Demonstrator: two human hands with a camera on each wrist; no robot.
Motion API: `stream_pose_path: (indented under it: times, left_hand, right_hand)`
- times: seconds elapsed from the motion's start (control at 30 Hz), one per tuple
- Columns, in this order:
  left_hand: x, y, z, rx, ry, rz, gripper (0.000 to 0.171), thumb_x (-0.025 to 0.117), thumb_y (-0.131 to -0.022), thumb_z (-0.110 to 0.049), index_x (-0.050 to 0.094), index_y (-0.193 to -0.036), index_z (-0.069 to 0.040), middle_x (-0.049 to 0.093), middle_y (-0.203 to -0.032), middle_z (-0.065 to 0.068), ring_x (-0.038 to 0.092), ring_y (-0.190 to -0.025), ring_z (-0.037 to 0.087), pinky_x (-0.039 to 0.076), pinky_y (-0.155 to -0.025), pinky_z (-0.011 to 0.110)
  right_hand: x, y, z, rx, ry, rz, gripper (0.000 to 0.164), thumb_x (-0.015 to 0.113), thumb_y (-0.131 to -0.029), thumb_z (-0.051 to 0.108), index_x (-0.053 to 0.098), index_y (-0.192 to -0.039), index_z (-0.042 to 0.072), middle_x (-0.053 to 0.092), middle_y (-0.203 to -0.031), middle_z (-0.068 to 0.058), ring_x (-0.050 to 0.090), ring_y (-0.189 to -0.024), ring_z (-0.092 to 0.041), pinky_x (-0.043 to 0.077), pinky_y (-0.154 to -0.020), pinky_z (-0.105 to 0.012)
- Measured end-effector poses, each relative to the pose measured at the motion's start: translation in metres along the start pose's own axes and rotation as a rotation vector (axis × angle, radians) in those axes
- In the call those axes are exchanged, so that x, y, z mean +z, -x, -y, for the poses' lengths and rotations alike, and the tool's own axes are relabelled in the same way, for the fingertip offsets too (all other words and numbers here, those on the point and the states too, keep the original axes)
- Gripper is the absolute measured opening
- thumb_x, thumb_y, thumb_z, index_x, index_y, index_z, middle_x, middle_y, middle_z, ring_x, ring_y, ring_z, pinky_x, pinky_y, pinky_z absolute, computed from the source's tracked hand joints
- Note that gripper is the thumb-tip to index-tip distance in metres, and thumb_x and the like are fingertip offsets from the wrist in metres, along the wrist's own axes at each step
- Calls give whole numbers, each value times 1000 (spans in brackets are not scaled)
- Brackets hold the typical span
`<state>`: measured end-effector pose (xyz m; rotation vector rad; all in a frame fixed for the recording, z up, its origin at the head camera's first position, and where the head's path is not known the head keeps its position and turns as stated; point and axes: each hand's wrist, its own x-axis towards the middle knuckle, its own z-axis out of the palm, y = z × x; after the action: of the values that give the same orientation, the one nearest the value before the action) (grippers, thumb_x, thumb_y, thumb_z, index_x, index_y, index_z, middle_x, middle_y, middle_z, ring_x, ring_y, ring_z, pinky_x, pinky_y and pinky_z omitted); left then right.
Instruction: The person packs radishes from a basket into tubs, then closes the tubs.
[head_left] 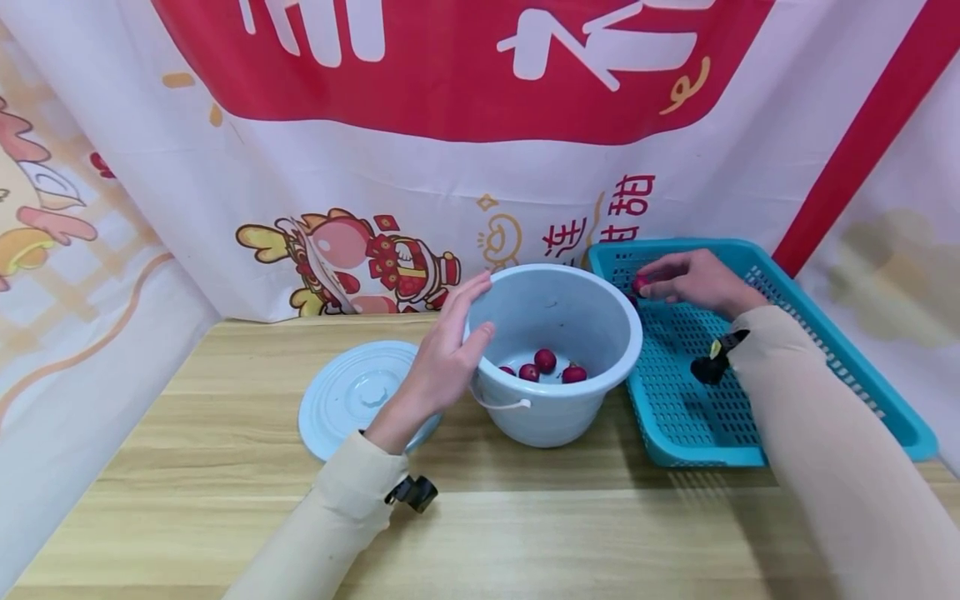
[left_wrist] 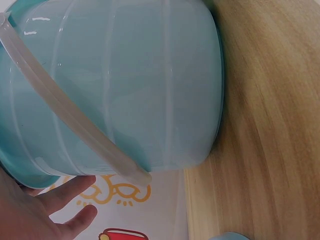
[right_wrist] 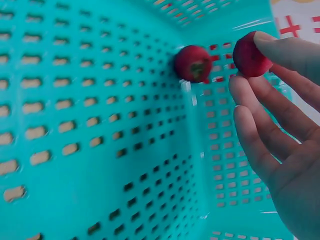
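Note:
My right hand [head_left: 701,279] pinches a red radish [right_wrist: 250,56] between thumb and fingers, over the far left corner of a teal plastic basket [head_left: 705,456]. Another radish [right_wrist: 192,64] lies in that corner, below the held one. To the basket's left stands a light blue bucket [head_left: 547,417], upright, with several radishes [head_left: 546,360] on its bottom. My left hand [head_left: 446,354] touches the bucket's left rim, its fingers extended along the outside. In the left wrist view, the bucket's pale handle [left_wrist: 75,112] hangs down against its side.
A round light blue lid [head_left: 337,400] lies on the wooden table [head_left: 225,467], left of the bucket and partly behind the left forearm. Behind the table hangs a printed cloth [head_left: 450,192] in red and white.

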<state>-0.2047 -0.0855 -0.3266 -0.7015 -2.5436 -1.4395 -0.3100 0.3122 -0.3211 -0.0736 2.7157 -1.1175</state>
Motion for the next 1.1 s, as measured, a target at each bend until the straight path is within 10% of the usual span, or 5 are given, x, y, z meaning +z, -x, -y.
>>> stream_pose_path:
  times: [0.43,1.1]
  left_hand:
    - [-2,0,3,-6,9,-8,61,44,-106,-32,35,-165,-21,28,-174,-12,28,-162,18,33,-128,61]
    - [-2,-3,5,6,37,-22,59,44,-105,-21,37,-164,-18,29,-175,-4,27,-163,20,33,-128,62]
  right_hand:
    - [-6,9,22,-49,-200,-112,76,75,-93,55,51,-158,24,55,-158,-6,56,-137,-27,61,-91,-22]
    - [-5,20,40,-168,-307,-238,65,78,-93,48,62,-150,22,68,-140,7,68,-115,-13,62,-84,-18]
